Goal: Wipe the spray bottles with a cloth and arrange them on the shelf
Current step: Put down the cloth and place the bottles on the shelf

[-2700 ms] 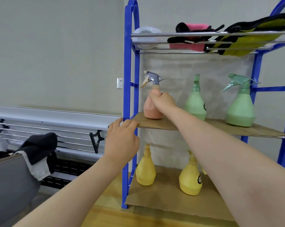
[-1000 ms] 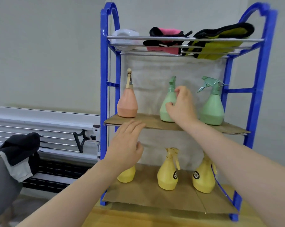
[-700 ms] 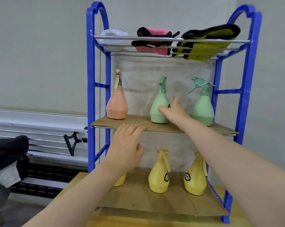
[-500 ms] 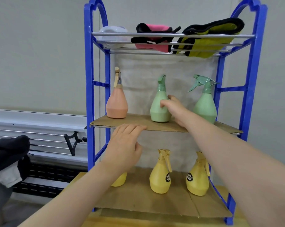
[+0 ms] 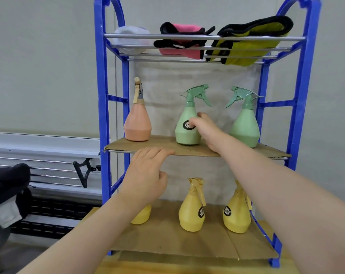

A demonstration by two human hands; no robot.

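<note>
On the blue shelf's [image 5: 100, 115] middle tier, the right hand [image 5: 205, 128] is gripping the middle green spray bottle [image 5: 187, 123], apparently arranging it. The left hand [image 5: 145, 175], fingers straight, is bracing the cardboard edge [image 5: 197, 152]. Next, probably squaring its nozzle with its neighbours.

Utility room, blue rack [image 5: 101, 119], wall radiator [image 5: 48, 165]

My right hand [image 5: 206, 128] grips a pale green spray bottle [image 5: 187, 123] with a darker green trigger head and a round black label. Right of it is a second green bottle [image 5: 245, 125]. To the left is a salmon-pink bottle [image 5: 137, 123] with a beige head. Below my grip are three yellow bottles [image 5: 191, 211]; two carry black labels. The rack [image 5: 100, 95] is blue, the shelf liner [image 5: 189, 150] brown. Above lie a pink cloth [image 5: 184, 42] and a yellow cloth [image 5: 252, 42], both edged black.
</note>
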